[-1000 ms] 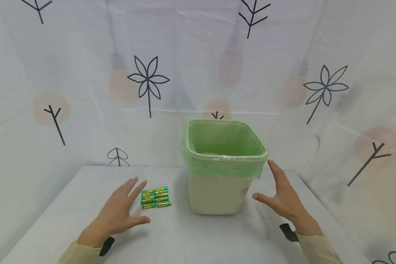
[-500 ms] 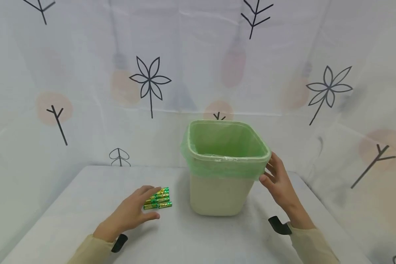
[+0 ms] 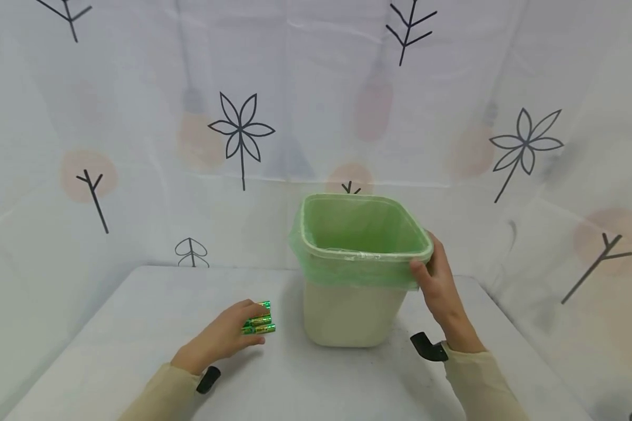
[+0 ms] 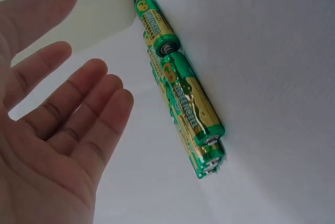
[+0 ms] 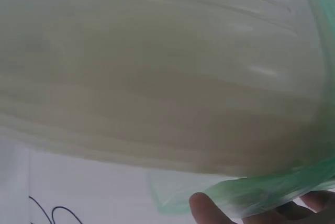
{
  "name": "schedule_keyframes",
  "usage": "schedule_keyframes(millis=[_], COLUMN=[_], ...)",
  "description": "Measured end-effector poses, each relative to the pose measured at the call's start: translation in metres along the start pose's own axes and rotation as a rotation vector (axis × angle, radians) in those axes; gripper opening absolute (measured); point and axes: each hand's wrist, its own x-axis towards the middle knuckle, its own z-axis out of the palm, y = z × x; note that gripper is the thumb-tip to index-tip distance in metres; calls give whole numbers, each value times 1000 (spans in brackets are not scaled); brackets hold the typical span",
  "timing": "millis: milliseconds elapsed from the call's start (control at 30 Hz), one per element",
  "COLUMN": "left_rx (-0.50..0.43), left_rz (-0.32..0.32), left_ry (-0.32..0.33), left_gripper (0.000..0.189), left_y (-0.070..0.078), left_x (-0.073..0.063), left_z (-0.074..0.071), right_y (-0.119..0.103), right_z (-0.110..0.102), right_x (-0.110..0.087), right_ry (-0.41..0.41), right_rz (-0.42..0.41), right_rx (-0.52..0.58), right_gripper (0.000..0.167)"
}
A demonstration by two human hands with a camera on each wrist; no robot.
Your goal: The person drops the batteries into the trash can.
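A pale trash can (image 3: 350, 318) with a green liner (image 3: 358, 270) folded over its rim stands upright on the table. At its right rim, my right hand (image 3: 442, 286) holds the front corner, thumb on the front and fingers along the side. The right wrist view shows those fingertips (image 5: 207, 208) at the liner's loose edge. Left of the can, several green and gold batteries (image 3: 260, 321) lie together in rows. My left hand (image 3: 226, 330) is over them, hiding part of the group. In the left wrist view its relaxed fingers are apart from the batteries (image 4: 191, 101).
The white table (image 3: 295, 386) reaches back to a patterned cloth backdrop (image 3: 137, 117), which also closes off both sides. The trash can stands to the right of the batteries, with a gap of bare table between them.
My left hand has moved right, from beside the batteries to over them. My right hand has come in from the right and taken hold of the trash can's rim.
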Motion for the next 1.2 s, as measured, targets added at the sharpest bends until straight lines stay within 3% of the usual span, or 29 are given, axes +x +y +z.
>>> schedule_keyframes(millis=[200,633,1200], left_rx=[4,-14,-10], left_rz=[2,16,-47], left_ry=[-33,-117,-179], left_gripper=[42,38,39], left_y=[-4,-7,-1], left_x=[5,17,26], left_z=[5,14,15], right_y=[-1,2,2], right_z=[5,5,7], right_x=[3,3,3], right_ry=[48,54,66], right_rz=[22,52,65], right_rx=[58,10,-12], right_gripper=[63,64,63])
